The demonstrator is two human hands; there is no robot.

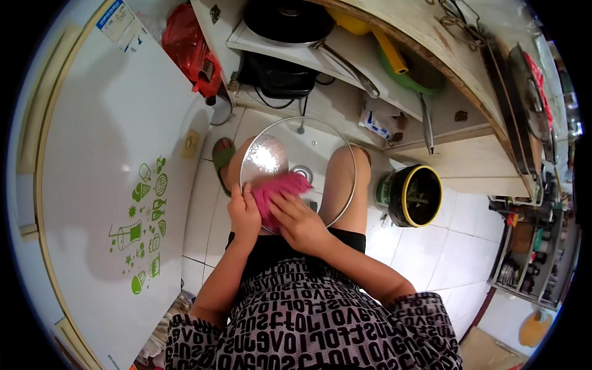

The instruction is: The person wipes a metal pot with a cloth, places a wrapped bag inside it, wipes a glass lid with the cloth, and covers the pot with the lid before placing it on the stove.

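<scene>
A round glass pot lid with a metal rim lies across my lap, its see-through surface showing my legs and the floor below. Its knob sits near the middle. My left hand grips the lid's rim at the near left, thumb on top. Under my right hand is a crumpled pink cloth, pressed against the glass. The right fingers lie stretched over the cloth, which covers part of the lid's near left side.
A white fridge door with green prints stands at left. Ahead, an open cupboard holds a frying pan and a green pan, their handles sticking out. A yellow-rimmed bin stands right of my knee; a rack is farther right.
</scene>
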